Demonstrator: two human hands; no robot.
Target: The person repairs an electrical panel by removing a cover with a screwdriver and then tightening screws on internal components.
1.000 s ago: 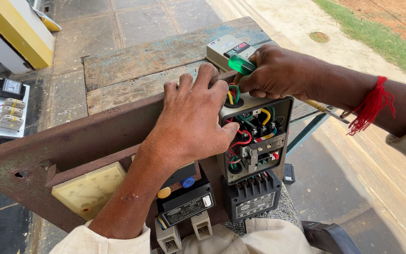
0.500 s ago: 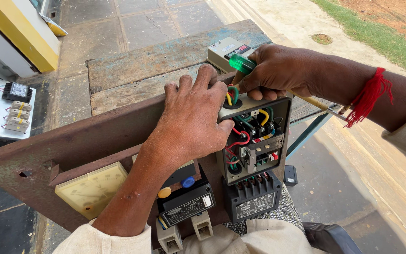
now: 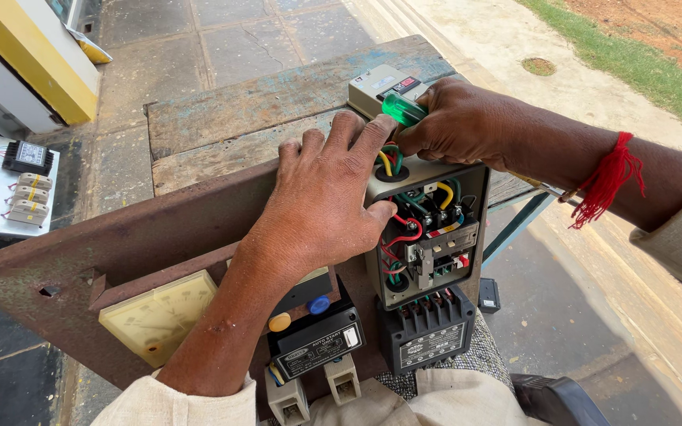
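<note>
near, on lap: rusty metal panel (image 3: 120, 237) with pale meter face (image 3: 155, 315), black modules below. left hand (image 3: 329, 201) flat, fingers spread, pressing open starter box (image 3: 428, 237) with coloured wires. right hand (image 3: 463, 122) closed around green screwdriver handle (image 3: 402, 108) at box top. beyond: wooden bench (image 3: 262, 102), stone floor.

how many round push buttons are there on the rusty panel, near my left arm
2: a yellow button by the left forearm and a blue button just to its right, both above the black starter box. The left hand may hide more.
</note>
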